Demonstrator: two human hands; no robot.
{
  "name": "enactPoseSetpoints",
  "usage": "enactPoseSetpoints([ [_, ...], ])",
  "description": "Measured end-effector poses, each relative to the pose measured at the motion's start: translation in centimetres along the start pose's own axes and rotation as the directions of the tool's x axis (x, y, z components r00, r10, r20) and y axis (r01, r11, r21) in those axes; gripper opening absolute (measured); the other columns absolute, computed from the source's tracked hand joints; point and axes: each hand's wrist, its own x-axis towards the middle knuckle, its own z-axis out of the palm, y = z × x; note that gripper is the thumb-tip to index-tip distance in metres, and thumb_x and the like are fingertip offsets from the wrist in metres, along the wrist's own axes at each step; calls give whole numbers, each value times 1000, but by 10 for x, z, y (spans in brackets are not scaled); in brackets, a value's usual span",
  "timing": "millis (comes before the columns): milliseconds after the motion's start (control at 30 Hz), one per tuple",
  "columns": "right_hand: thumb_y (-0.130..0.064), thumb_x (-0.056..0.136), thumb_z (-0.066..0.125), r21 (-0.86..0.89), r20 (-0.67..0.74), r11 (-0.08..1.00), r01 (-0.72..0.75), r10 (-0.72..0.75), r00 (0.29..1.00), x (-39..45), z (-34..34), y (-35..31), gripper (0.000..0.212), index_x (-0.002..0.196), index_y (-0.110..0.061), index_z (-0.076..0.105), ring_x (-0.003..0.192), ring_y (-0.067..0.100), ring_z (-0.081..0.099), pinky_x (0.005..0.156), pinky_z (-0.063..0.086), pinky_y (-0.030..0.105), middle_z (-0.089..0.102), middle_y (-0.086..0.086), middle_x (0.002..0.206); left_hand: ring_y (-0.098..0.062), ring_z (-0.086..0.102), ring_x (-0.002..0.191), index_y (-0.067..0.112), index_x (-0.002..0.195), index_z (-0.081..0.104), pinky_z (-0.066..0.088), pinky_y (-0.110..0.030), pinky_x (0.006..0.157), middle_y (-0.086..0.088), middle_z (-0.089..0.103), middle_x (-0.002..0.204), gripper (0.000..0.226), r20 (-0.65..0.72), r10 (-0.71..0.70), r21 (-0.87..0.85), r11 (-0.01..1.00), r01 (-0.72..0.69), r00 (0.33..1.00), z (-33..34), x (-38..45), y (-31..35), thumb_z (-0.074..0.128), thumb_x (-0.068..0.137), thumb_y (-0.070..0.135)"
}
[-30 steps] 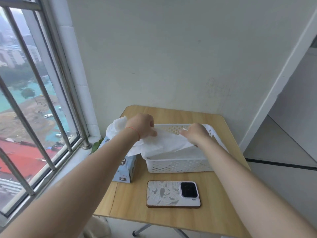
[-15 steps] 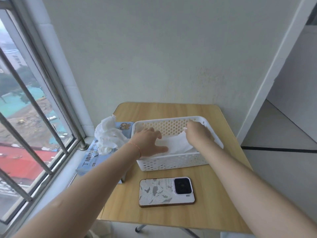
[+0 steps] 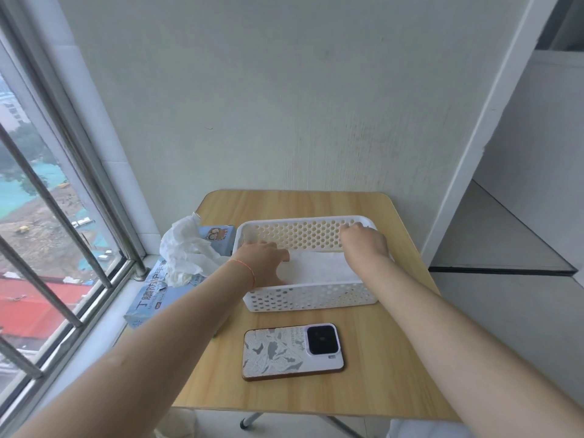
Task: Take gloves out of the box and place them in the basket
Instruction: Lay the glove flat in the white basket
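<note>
Both hands' fingers in the basket point(image 3: 311, 300): left hand point(image 3: 264, 263) flat on the glove point(image 3: 319, 270), right hand point(image 3: 363, 245) curled, grip unclear.

Both hands point(image 3: 264, 259) point(image 3: 363, 243) inside white basket point(image 3: 311, 300), on flat white glove point(image 3: 319, 268).

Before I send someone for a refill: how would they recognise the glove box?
On the wooden table, look left of the white basket, by the window. The glove box is the pale blue carton with crumpled white gloves sticking out on top; the phone lies flat.
</note>
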Motion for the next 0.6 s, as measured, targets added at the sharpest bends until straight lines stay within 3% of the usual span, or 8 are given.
enactPoseSetpoints([
  [100, 6, 85, 54, 49, -10, 999, 7, -6, 1000, -2, -4, 1, 45, 128, -6, 47, 97, 25, 58, 64, 39, 31, 52, 10, 118, -21, 49, 121, 31, 133, 51, 36, -39, 104, 1, 53, 128, 59, -96, 0, -107, 994, -10, 995, -3, -3, 2, 60, 84, 63],
  [167, 4, 87, 50, 117, -50, 993, 26, -21, 999, -2, -8, -2, 37, 122, -7, 51, 85, 24, 53, 61, 37, 32, 54, 9, 112, -20, 51, 116, 30, 122, 60, 35, -38, 104, 3, 56, 121, 43, -280, -28, -201, 979, -30, 960, -7, -6, 0, 58, 88, 57],
  [233, 1, 90, 45, 187, -125, 979, 80, -57, 991, 0, -16, -12, 21, 106, -8, 55, 75, 23, 50, 54, 34, 30, 56, 8, 100, -19, 57, 106, 28, 107, 67, 39, -36, 96, 4, 62, 108, 25, -478, -98, -269, 962, -39, 873, -14, -12, -4, 56, 92, 45],
  [333, -10, 91, 42, 381, -213, 902, 201, -126, 969, 3, -31, -44, 12, 87, -12, 53, 75, 24, 55, 57, 41, 31, 58, 3, 90, -22, 59, 98, 24, 94, 71, 38, -34, 90, 3, 64, 99, 15, -623, -248, -345, 938, 24, 742, -21, -26, -23, 58, 89, 30],
  [467, -20, 89, 49, 657, -240, 693, 299, -183, 953, 3, -50, -103, 11, 88, -18, 60, 82, 21, 58, 69, 48, 34, 60, -2, 88, -26, 43, 123, 22, 116, 65, 25, -36, 102, -3, 55, 125, 29, -628, -444, -393, 890, 231, 639, -23, -54, -60, 59, 88, 24],
  [600, -22, 94, 50, 755, -257, 550, 356, -251, 933, 3, -58, -153, 19, 94, -12, 67, 86, 20, 60, 75, 49, 33, 66, 0, 92, -29, 41, 127, 20, 130, 54, 31, -38, 103, -8, 51, 133, 39, -417, -656, -614, 714, 337, 630, -21, -85, -95, 54, 91, 22],
])
